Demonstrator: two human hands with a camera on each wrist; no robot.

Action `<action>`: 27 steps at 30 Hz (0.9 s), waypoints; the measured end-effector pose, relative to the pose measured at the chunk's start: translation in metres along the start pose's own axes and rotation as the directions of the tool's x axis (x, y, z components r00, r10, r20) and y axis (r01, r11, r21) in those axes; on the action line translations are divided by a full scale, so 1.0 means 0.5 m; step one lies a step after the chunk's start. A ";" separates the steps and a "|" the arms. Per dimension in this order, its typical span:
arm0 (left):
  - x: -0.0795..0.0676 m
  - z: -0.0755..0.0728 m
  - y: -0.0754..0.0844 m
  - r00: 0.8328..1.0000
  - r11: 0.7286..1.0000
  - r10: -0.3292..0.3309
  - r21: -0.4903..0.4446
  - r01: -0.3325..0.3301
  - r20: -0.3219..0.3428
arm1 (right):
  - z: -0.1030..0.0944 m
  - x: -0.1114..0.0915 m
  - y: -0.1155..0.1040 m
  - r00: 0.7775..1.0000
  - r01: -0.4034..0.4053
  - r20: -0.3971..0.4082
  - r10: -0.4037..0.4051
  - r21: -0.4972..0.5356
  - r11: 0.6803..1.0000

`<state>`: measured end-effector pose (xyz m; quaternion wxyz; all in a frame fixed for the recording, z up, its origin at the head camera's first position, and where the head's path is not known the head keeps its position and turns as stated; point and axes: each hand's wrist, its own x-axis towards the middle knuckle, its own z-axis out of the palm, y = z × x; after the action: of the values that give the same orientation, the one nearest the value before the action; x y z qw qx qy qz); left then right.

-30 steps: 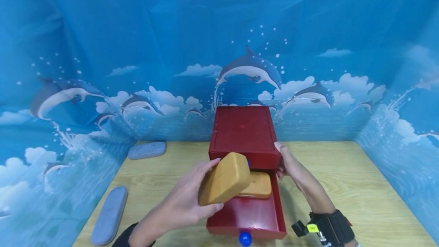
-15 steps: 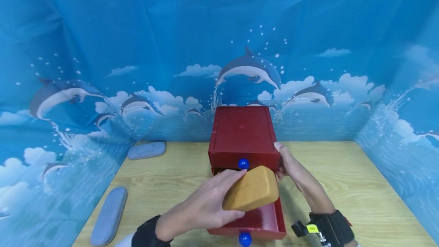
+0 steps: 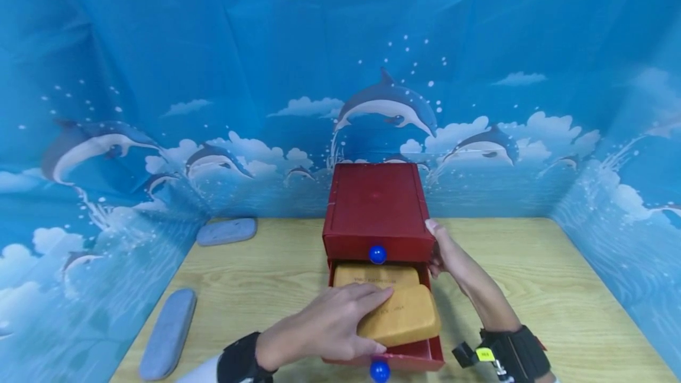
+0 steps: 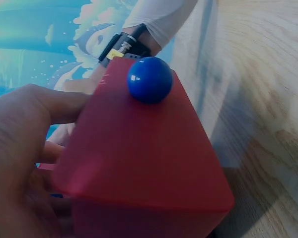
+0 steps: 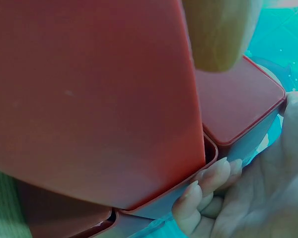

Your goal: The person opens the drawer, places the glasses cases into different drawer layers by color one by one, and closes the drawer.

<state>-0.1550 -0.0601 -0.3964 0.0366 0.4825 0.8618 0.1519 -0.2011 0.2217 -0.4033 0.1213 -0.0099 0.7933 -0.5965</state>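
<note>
A small red drawer cabinet (image 3: 375, 200) with blue knobs stands at the back middle of the table, its lower drawer (image 3: 437, 347) pulled out. My left hand (image 3: 332, 321) holds a yellow-brown hard case (image 3: 401, 315) with rounded corners and faint lettering, tilted over that drawer. A second such case (image 3: 375, 275) lies farther back in the drawer, partly covered by the first. My right hand (image 3: 447, 250) grips the cabinet's right side, its fingers curled at the edge in the right wrist view. In the left wrist view the drawer front (image 4: 144, 148) hides the held case.
Two grey rounded oblong cases lie at the table's left: one grey case (image 3: 226, 231) at the back, another grey case (image 3: 168, 334) nearer. A blue dolphin-print curtain (image 3: 266, 75) closes off the back and sides of the wooden table (image 3: 532, 276).
My left hand has moved right and lowered the held case toward the open drawer, turning it flatter. The second case in the drawer shows more now. My right hand has stayed put.
</note>
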 end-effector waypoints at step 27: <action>0.039 -0.001 0.000 0.978 0.960 0.130 0.225 -0.165 0.162 | -0.001 0.000 0.004 1.000 0.005 0.002 -0.005 -0.006 1.000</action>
<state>-0.1655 -0.0436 -0.3943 0.0298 0.5562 0.8304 0.0145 -0.2011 0.2228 -0.4053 0.1205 -0.0128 0.7950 -0.5944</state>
